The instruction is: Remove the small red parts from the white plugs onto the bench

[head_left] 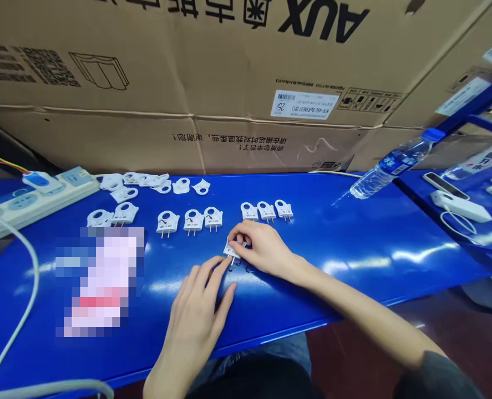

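hands — right hand [259,247] pinching white plug [232,250] | left hand [199,310] touching it

Seeing bright, even overhead light. White glare streaks on the glossy blue table [354,244], worst at right. Shadows soft and short. Centre sharp; edges bowed by wide-angle distortion. One patch at left is pixelated [100,280].

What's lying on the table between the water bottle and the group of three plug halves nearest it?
Nothing: in the head view, only bare blue table separates the water bottle from the three plug halves.
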The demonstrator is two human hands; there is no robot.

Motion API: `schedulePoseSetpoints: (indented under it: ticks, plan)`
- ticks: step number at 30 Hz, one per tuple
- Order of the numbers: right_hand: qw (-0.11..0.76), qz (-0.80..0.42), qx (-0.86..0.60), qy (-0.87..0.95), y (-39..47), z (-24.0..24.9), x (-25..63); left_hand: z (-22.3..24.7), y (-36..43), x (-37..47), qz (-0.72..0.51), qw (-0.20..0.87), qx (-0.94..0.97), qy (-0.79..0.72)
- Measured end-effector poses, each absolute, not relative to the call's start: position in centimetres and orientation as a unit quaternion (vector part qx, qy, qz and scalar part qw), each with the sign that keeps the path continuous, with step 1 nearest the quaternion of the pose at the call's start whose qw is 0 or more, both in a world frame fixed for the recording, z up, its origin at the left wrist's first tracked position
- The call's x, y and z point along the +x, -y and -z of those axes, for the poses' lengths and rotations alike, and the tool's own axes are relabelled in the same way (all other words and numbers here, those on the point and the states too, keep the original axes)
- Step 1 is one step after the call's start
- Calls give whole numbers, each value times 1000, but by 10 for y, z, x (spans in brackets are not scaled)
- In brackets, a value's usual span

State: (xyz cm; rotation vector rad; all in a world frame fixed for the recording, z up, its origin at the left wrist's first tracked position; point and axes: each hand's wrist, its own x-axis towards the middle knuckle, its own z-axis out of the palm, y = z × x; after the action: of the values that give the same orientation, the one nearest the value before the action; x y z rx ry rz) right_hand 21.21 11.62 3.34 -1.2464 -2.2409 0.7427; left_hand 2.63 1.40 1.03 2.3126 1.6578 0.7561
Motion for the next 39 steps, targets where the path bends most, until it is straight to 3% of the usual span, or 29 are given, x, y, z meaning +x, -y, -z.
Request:
schedulePoseSetpoints:
  ticks: [13,21,26,34,39]
  plan:
    - [284,-262,-425,819,-116,-42,220,-9,-14,27,-248,104,780,-565]
    - [153,-352,-373,845,-120,-64,242,-9,-13,26,-246,105,779,-567]
    - [205,-285,-389,852,-116,-53,235,-8,-13,26,-242,107,780,-567]
    - [186,-199,-394,878,-115,-41,225,-6,-13,26,-239,104,786,-561]
    - [253,-156,-414,861,-126,-36,228,-7,-13,26,-242,102,786,-560]
